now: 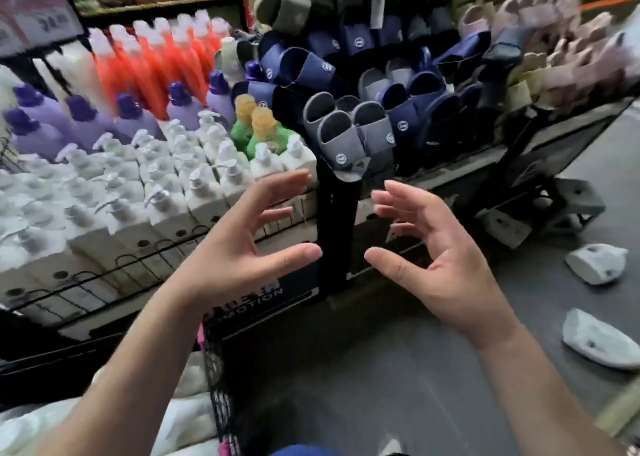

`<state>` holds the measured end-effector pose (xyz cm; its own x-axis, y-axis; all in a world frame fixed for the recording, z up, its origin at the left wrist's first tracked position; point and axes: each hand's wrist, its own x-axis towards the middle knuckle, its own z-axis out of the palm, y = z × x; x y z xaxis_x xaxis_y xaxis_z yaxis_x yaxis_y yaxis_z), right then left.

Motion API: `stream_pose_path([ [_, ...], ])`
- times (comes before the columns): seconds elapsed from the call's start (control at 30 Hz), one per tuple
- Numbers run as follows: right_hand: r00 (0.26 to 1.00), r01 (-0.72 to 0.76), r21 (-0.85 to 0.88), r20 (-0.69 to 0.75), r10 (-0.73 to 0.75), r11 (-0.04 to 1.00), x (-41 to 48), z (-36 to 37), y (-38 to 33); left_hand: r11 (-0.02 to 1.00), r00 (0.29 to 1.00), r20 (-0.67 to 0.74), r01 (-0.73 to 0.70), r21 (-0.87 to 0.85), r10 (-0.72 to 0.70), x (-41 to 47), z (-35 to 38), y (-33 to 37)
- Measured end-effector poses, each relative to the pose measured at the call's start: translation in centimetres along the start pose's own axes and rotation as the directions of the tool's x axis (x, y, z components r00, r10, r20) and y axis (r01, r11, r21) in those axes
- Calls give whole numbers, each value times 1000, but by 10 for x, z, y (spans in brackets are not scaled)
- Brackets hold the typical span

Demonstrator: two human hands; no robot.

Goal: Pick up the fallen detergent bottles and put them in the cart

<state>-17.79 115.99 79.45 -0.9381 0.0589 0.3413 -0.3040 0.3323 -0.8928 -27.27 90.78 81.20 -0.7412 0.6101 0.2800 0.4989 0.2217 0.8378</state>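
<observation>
The two fallen bottles are on the floor (381,369) off to the right. The far bottle (595,263) is near the rack foot (540,213). The near bottle (602,339) lies slantwise, long axis running up-left to down-right. The right grip (450,265) is way closer than the left grip (235,258), and both are spread wide, holding nothing. There's open floor in between, so probably an easy reach. The cart (216,379) sits low on the left, so I'd guess a swing back across.

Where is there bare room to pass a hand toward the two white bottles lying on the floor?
Bare grey floor lies below the right hand, up to the upper fallen bottle and the lower fallen bottle, with a gap between them. Crowded: the pump bottles and slippers, packed tight.
</observation>
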Motion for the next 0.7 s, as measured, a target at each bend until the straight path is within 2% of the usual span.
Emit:
stream_pose_path([
  [0.23, 956, -113, 6, -271, 111, 994, -59, -160, 52, 993, 974, 201, -86, -83, 101, 108, 155, 37],
  [0.37, 906, -135, -15, -406, 117, 991, -88, -236, 65, 977, 923, 330, -163, -134, 199, 160, 241, 62],
  [0.53, 783, -173, -48, -613, 107, 984, -128, -311, 76, 942, 821, 471, -231, -243, 323, 221, 332, 96],
  [0.7, 655, -277, -43, -740, 155, 960, -153, -366, 98, 908, 703, 584, -243, -341, 407, 281, 412, 109],
])
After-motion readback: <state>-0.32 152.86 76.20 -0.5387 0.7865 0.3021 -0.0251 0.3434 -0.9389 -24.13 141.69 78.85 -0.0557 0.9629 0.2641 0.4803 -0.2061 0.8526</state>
